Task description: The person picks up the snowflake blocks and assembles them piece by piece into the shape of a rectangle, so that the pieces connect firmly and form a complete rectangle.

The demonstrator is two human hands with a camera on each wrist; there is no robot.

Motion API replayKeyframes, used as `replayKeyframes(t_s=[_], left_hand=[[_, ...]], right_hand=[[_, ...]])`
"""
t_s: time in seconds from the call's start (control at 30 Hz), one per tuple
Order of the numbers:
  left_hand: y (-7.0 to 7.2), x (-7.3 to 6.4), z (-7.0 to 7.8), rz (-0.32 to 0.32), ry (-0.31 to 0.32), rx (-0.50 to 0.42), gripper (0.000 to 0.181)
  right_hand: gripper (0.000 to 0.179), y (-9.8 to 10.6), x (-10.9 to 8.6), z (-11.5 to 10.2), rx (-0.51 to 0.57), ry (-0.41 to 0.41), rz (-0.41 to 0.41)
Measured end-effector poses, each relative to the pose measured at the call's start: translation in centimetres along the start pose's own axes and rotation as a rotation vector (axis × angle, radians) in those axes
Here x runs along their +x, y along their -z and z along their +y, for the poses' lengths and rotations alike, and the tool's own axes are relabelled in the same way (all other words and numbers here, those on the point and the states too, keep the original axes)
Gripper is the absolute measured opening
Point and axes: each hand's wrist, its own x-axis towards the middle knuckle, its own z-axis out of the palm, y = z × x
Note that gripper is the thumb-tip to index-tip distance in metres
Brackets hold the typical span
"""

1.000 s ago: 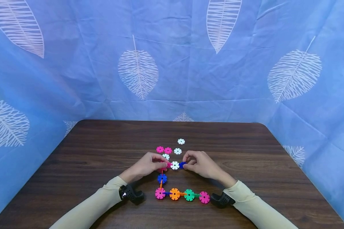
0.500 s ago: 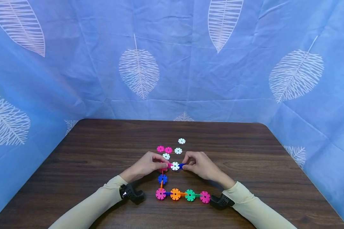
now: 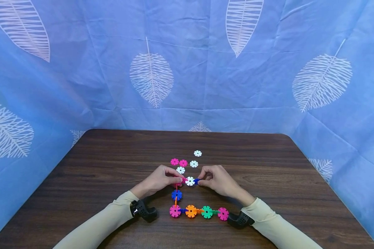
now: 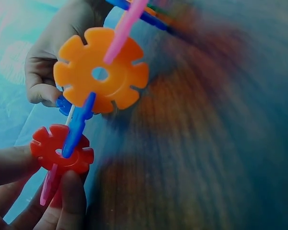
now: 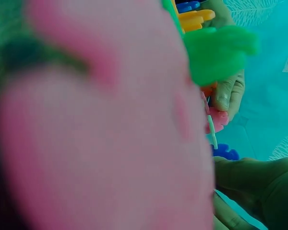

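Note:
A chain of slotted interlocking plastic discs bends round in front of me. My left hand (image 3: 160,179) grips its upper left corner, where a red disc (image 4: 81,165) and a pink disc (image 3: 184,180) join. To the right, a white disc (image 3: 190,181) stands face-on between the hands. My right hand (image 3: 219,181) pinches a blue disc (image 3: 196,181) slotted to the white one; its fingertips cover part of that disc. Below the left hand run a blue disc (image 3: 176,195), an orange disc edge-on, then a row of pink, orange (image 3: 191,211), green (image 3: 207,212) and pink discs.
Loose pink discs (image 3: 174,162) and white discs (image 3: 194,164) lie on the dark wooden table (image 3: 112,152) beyond the hands. A blue leaf-printed cloth (image 3: 187,69) hangs behind. A pink disc (image 5: 110,143) fills much of the right wrist view.
Both hands keep their grips. The white disc between them has shifted slightly toward me, and the right hand has edged a little to the left. The loose discs stay put.

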Motion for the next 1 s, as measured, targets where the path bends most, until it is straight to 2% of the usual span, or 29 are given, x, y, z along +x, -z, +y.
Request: replayKeyframes(t_s=[0.37,0.67,1.0], left_hand=[[-0.04,0.23,-0.07,0.024,0.018,0.012,0.015],[0.03,0.13,-0.17,0.029,0.034,-0.036,0.016],[0.09,0.28,-0.27,0.047,0.044,-0.047,0.016]], right_hand=[[0.007,-0.35,0.01,0.27,0.018,-0.005,0.039],[0.007,-0.62,0.05,0.17,-0.012,-0.003,0.055],[0.007,-0.69,0.03,-0.05,-0.027,0.001,0.075]])
